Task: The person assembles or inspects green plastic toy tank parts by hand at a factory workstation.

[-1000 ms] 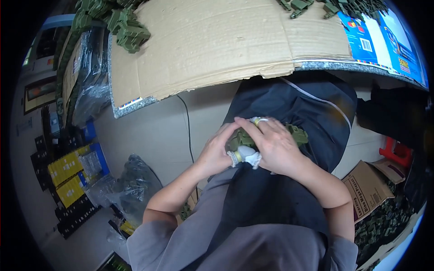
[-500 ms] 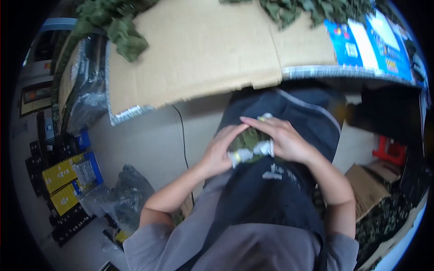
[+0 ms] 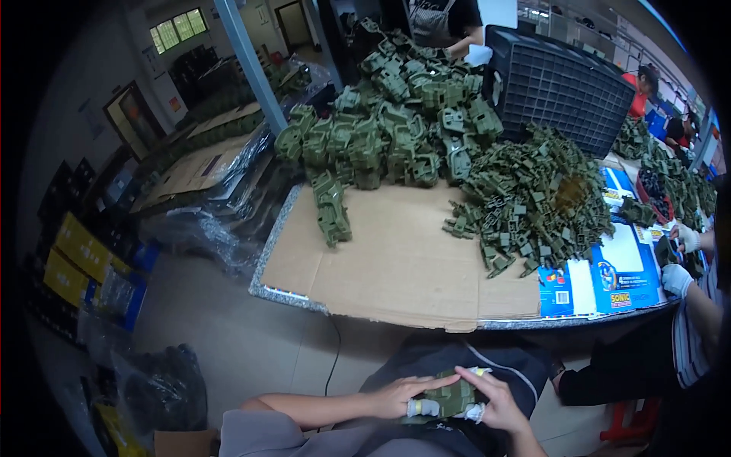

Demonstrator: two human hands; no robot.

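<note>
Over my lap, low in the head view, I hold a green moulded plastic part (image 3: 457,394) between both hands. My left hand (image 3: 402,399) closes on its left side, and my right hand (image 3: 499,405) on its right side. Fingertips of both hands meet above it, hiding some of its outline. Whitish wraps cover some of my fingers. Ahead, similar-looking larger green plastic parts (image 3: 381,141) are piled on the cardboard-covered table (image 3: 381,263), one lying apart at the left. A heap of small green plastic pieces (image 3: 533,198) lies right of them.
A black plastic crate (image 3: 560,87) stands tilted behind the heap. Blue printed card (image 3: 628,266) covers the table's right end. There a co-worker's white-gloved hands (image 3: 676,278) handle a dark green part. A red stool (image 3: 632,423) is lower right; plastic bags (image 3: 164,388) lie lower left.
My view has tilted up, bringing the piles and co-workers into sight, so my hands appear lower. Both hands still hold the green part over my lap.
</note>
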